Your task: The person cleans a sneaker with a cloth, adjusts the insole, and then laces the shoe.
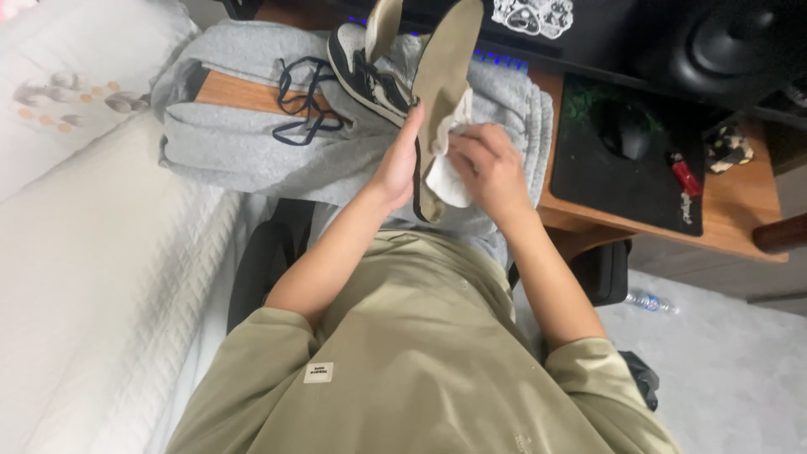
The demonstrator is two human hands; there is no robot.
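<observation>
Above the person's lap, in front of the wooden desk point(740, 206), a tan shoe insole point(439, 92) stands nearly upright, its heel end low and its toe end high. The left hand point(397, 164) props it from the left side, palm flat along the edge and fingers stretched up against it, so this hand is open and bracing rather than clamped around anything. The right hand point(487, 168) is curled shut on a white cloth point(445, 172), pressing it against the face of the insole near its lower half.

Judging by this, wiping goes best with the left palm kept firm behind the spot under the cloth, so the thin insole does not bend away, and with strokes running along its length, not across.

Just behind the insole, a dark and white sneaker point(368, 71) lies on a grey garment point(244, 143) spread over the desk, its tongue pulled up and its dark laces point(303, 101) loose beside it. Further right sit a black mouse point(626, 130) on a black mat point(588, 181) and a small red object point(686, 176). A white quilted bed point(92, 277) runs along the left.
</observation>
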